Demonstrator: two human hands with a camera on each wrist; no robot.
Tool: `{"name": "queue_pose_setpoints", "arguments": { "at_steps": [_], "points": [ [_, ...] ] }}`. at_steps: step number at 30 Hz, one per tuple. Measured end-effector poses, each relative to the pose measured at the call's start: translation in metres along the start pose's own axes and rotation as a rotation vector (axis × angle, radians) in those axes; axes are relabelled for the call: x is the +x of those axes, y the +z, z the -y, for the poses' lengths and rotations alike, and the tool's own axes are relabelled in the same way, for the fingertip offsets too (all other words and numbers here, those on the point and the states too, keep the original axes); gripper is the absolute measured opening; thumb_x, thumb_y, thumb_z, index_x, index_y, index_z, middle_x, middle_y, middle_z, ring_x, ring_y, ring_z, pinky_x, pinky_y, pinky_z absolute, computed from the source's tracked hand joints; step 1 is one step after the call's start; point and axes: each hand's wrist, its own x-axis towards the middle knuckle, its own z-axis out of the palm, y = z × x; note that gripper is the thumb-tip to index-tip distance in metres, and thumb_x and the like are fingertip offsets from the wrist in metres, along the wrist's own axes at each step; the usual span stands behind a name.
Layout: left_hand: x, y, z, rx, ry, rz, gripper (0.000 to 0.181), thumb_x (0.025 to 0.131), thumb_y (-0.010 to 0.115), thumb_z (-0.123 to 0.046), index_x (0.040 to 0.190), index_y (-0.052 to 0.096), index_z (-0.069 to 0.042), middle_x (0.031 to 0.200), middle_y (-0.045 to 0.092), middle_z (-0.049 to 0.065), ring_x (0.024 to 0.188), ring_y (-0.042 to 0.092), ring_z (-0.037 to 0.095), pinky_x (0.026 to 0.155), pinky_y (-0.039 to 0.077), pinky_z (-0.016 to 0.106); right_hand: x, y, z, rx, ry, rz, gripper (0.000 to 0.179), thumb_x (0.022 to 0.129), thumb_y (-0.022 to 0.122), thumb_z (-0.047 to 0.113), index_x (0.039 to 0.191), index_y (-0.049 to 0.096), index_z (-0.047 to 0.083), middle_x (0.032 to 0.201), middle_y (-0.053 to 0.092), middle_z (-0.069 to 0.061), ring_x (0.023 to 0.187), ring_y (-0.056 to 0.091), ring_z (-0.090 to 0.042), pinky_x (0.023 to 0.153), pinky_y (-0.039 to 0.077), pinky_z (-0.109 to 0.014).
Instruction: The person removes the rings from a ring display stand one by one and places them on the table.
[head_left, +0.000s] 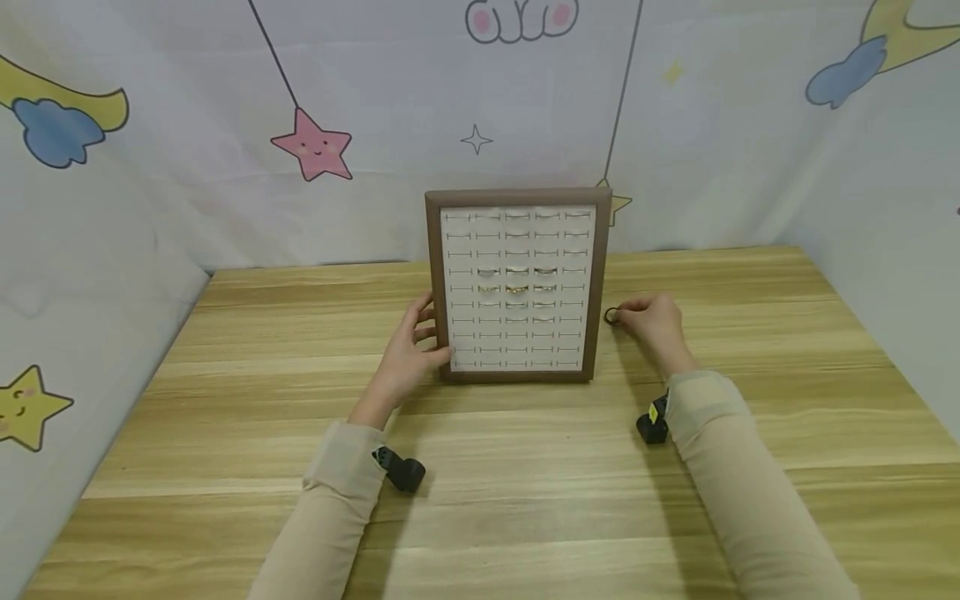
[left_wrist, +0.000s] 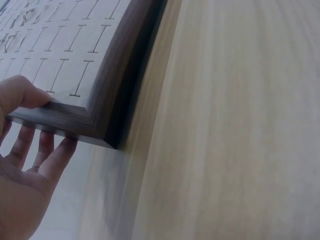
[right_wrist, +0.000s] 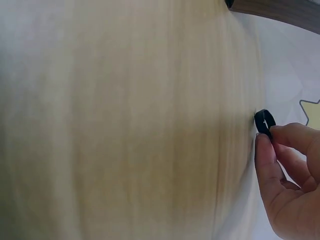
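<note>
Black ring (right_wrist: pixel 259 123) only in head and right-wrist views

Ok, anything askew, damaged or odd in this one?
Nothing stands out: the framed ring display stands without visible damage, the left hand grips it, and the right hand pinches a black ring.

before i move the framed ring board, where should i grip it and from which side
Probably by its sides, from left and right: the brown frame stands upright and borders the white panel. The left hand holds the left rail, thumb in front; the right rail is free, though the right hand pinches a black ring. Avoid the rings slotted mid-panel.
</note>
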Motion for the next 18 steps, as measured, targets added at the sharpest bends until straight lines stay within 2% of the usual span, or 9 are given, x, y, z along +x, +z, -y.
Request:
{"name": "queue_pose_setpoints", "arguments": {
  "at_steps": [5,11,15,18],
  "points": [
    [-0.0001,0.0001,-0.0001,0.005,-0.005,-0.001,0.088,0.085,0.062,0.005,0.154,0.015,-0.023,0.150,0.031,0.011,0.134,0.039,0.032,0.103,0.045,0.047,0.0008,-0.0017,-0.0020,-0.037,-0.003,0.005,0.033,0.093,0.056,0.012,0.117,0.062,-0.009,0.121,0.061,-0.027,0.069,0.054,0.004,0.063,0.045,-0.008],
    [-0.0004,-0.0001,-0.0003,0.015,-0.005,-0.001,0.088,0.085,0.063,0.005,0.154,0.015,-0.024,0.149,0.032,0.011,0.134,0.040,0.032,0.103,0.044,0.047,0.0016,-0.0034,-0.0035,-0.077,0.004,0.009,0.033,0.094,0.055,0.013,0.119,0.062,-0.008,0.123,0.061,-0.027,0.072,0.053,0.001,0.063,0.043,-0.008],
    [-0.0001,-0.0004,-0.0001,0.002,-0.003,0.003,0.088,0.085,0.062,0.005,0.154,0.015,-0.023,0.149,0.031,0.011,0.134,0.039,0.032,0.104,0.044,0.048,0.0008,-0.0052,-0.0024,-0.023,0.028,0.011,0.036,0.095,0.053,0.015,0.123,0.060,-0.006,0.125,0.060,-0.024,0.080,0.055,-0.003,0.065,0.045,-0.008],
    [-0.0003,-0.0007,-0.0003,-0.003,-0.001,0.004,0.087,0.086,0.062,0.005,0.154,0.015,-0.023,0.150,0.031,0.011,0.134,0.039,0.032,0.104,0.043,0.048,0.0008,-0.0093,0.0008,0.030,0.045,0.000,0.039,0.096,0.052,0.018,0.127,0.057,-0.004,0.127,0.057,-0.021,0.082,0.055,-0.001,0.069,0.048,-0.009]
  ]
}}
